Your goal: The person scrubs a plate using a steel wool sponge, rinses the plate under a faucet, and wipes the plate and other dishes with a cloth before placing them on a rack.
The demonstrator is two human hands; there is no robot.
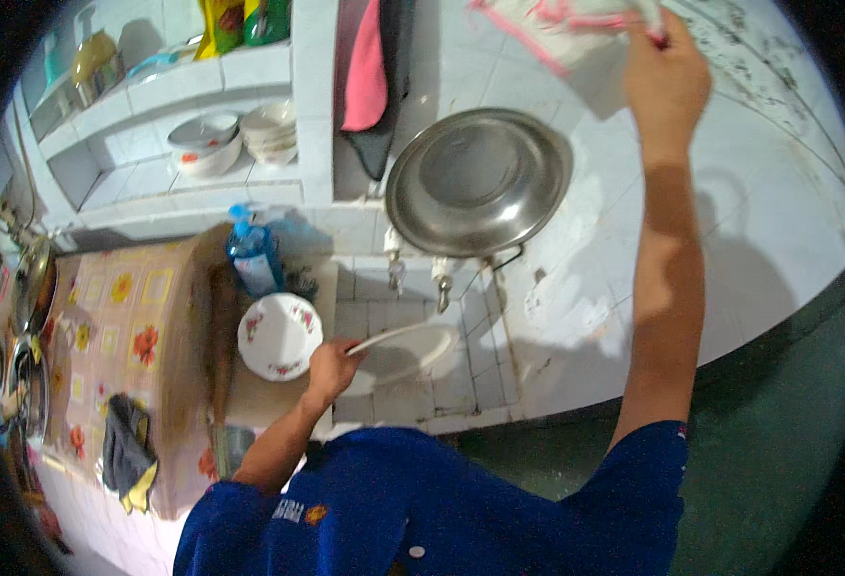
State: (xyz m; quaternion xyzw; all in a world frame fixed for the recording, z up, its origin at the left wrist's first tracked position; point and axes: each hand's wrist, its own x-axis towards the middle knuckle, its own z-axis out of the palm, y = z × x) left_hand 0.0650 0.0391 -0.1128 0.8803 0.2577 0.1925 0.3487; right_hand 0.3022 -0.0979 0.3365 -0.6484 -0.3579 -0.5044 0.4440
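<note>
Over the tiled sink, my left hand [334,372] grips the rim of a pale plate [388,336], which is tilted so that it shows nearly edge-on. Just left of that hand sits a white dish with a floral rim [280,337]. My right hand [671,83] is stretched far forward at the upper right. Its fingers are closed on a white cloth with pink edging [538,45], partly cut off by the top of the picture. Between the two arms, a stainless steel basin [476,169] rests bottom up on the white tiled counter.
Two taps [443,286] project over the sink [473,374]. A blue pump bottle [255,259] stands behind the floral dish. Bowls [206,147] occupy a tiled shelf, and a pink cloth [366,83] hangs beside it. At left, a flowered cover [116,309] bears a dark cloth [126,439].
</note>
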